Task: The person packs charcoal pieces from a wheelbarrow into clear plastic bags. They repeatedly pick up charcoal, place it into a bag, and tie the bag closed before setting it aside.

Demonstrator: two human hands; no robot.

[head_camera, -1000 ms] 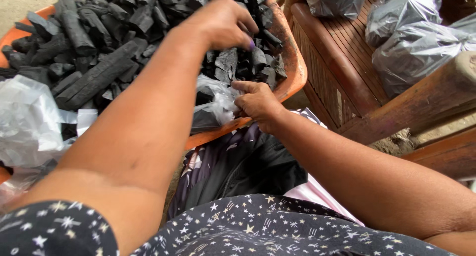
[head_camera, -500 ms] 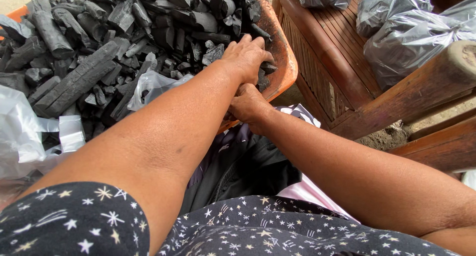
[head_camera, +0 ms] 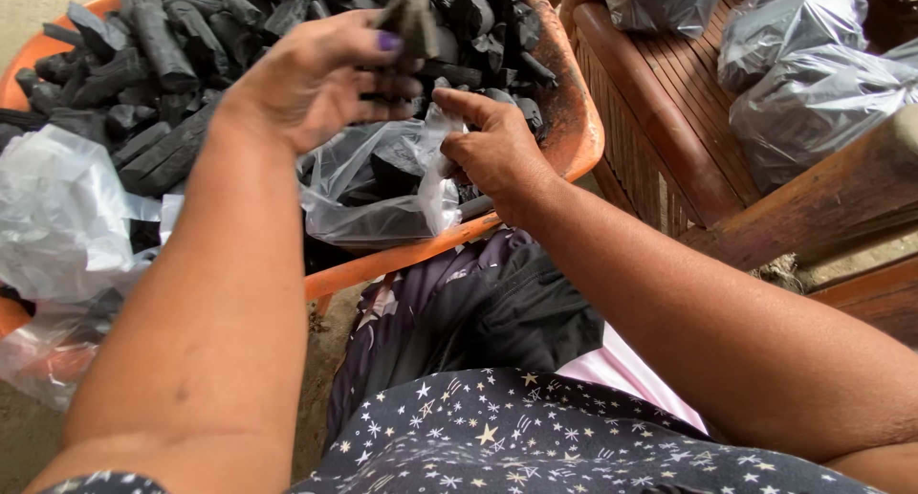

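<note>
Head view: left hand [head_camera: 306,83], grip closed on a charcoal piece [head_camera: 409,23], raised above the orange basin [head_camera: 574,121]. Right hand [head_camera: 492,150] pinches the rim of a clear plastic bag [head_camera: 373,193] lying in the basin, just below the piece. Filled bags [head_camera: 813,92] on a wooden bench [head_camera: 669,121], right of the basin.

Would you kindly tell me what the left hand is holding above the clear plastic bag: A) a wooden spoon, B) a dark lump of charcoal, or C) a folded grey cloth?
B: the left hand pinches a dark lump of charcoal above the clear plastic bag, which the right hand holds open.
</note>
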